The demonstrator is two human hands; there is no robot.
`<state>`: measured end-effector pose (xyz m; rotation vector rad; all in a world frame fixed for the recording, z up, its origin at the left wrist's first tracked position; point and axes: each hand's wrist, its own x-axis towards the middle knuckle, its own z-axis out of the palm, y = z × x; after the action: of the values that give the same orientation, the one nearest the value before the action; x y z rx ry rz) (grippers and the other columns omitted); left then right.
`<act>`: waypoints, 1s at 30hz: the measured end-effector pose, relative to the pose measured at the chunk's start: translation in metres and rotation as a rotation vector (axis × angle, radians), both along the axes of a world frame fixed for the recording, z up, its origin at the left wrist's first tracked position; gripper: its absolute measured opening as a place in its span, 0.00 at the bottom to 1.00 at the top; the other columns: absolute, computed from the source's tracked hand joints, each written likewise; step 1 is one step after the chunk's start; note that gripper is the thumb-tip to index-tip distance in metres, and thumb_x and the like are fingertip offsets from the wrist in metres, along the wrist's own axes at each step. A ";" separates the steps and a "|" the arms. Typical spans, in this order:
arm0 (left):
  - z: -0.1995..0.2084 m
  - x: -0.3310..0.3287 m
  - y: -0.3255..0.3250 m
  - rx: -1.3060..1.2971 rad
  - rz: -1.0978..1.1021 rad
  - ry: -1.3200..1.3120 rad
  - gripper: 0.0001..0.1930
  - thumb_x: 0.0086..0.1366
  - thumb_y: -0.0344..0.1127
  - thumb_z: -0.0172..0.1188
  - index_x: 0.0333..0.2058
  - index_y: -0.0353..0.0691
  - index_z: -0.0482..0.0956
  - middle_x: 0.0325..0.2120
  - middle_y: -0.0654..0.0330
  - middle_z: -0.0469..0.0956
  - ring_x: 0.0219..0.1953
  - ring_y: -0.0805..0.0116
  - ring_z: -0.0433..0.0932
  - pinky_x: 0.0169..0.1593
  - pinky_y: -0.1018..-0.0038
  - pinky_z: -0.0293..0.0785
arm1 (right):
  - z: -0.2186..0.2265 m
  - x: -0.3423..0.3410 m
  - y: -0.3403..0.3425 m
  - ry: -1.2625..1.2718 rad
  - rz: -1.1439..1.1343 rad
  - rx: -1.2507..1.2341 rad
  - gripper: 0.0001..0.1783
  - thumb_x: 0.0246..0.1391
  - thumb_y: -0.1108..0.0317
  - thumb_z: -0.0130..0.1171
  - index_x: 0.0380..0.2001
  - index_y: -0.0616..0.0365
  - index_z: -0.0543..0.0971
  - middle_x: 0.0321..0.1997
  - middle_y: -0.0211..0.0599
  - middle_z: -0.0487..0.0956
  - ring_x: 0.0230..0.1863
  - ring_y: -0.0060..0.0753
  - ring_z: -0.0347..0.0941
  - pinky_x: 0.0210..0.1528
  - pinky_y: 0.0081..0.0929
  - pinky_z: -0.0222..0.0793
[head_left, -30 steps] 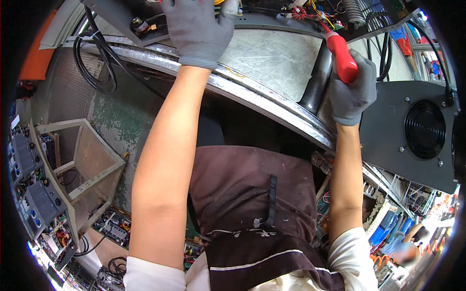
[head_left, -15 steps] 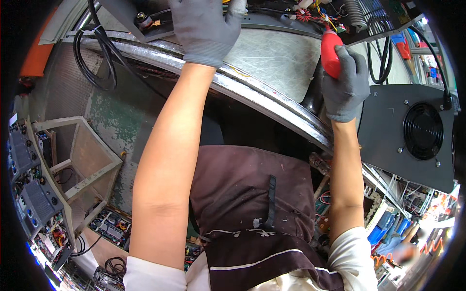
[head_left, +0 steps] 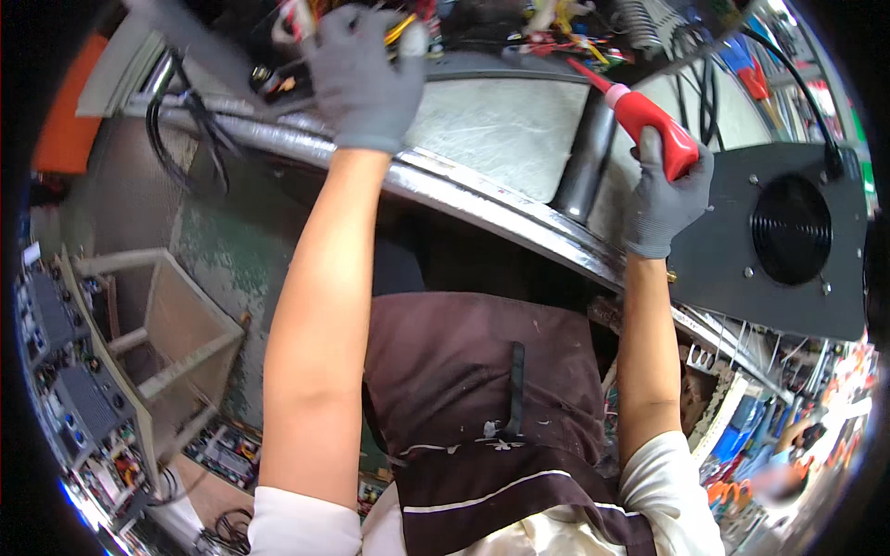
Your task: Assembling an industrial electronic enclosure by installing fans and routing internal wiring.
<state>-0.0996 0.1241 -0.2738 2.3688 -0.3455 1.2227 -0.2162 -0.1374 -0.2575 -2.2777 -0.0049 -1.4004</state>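
Bottle (head_left: 652, 126) red, slim-nozzled, tilted.

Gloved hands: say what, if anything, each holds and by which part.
The right hand grips a red bottle by its wide end; whether the left hand holds anything cannot be told.

On the right, black tube (head_left: 586, 157) obstructs open benchtop (head_left: 491, 130).

Your gloved right hand (head_left: 669, 199) holds a red squeeze bottle (head_left: 649, 120), and its nozzle (head_left: 591, 76) points toward red wires (head_left: 549, 46) in the open chassis (head_left: 482, 69). Your gloved left hand (head_left: 364, 88) is over the chassis edge, near yellow wires (head_left: 400, 30).
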 end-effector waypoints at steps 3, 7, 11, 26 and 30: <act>-0.010 0.007 0.002 -0.003 0.018 0.044 0.17 0.57 0.50 0.60 0.39 0.47 0.78 0.43 0.51 0.70 0.49 0.48 0.65 0.55 0.54 0.60 | 0.006 -0.010 -0.012 -0.037 0.166 1.073 0.15 0.51 0.66 0.65 0.38 0.62 0.75 0.30 0.35 0.77 0.22 0.26 0.74 0.21 0.22 0.71; -0.021 0.008 0.005 0.058 0.041 0.084 0.17 0.60 0.50 0.57 0.41 0.45 0.77 0.44 0.48 0.69 0.50 0.47 0.64 0.54 0.53 0.59 | -0.013 -0.012 -0.038 -0.081 0.150 1.404 0.10 0.49 0.69 0.63 0.34 0.61 0.77 0.26 0.33 0.77 0.17 0.23 0.71 0.18 0.19 0.66; -0.014 0.012 0.011 0.127 0.084 0.071 0.17 0.64 0.48 0.53 0.42 0.40 0.75 0.42 0.47 0.69 0.49 0.47 0.63 0.54 0.53 0.57 | -0.006 -0.006 -0.045 -0.052 0.032 1.484 0.12 0.49 0.65 0.64 0.36 0.56 0.77 0.30 0.31 0.78 0.21 0.22 0.73 0.20 0.19 0.69; -0.012 0.024 0.045 0.338 0.072 0.199 0.16 0.65 0.40 0.48 0.41 0.31 0.70 0.40 0.45 0.68 0.47 0.47 0.63 0.52 0.56 0.58 | -0.021 0.049 -0.040 0.257 -0.161 1.327 0.20 0.44 0.61 0.69 0.35 0.63 0.76 0.33 0.50 0.79 0.36 0.46 0.78 0.41 0.39 0.72; -0.013 0.024 0.049 0.324 0.089 0.262 0.16 0.65 0.41 0.49 0.42 0.31 0.70 0.41 0.45 0.68 0.47 0.47 0.63 0.53 0.56 0.57 | -0.023 0.053 -0.038 0.262 -0.118 1.326 0.20 0.44 0.61 0.69 0.36 0.63 0.76 0.33 0.50 0.80 0.36 0.47 0.78 0.41 0.39 0.72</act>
<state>-0.0758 0.1726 -0.2865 2.8098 -0.3791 0.9313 -0.1636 -0.1754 -0.2802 -1.2778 0.8689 -0.7016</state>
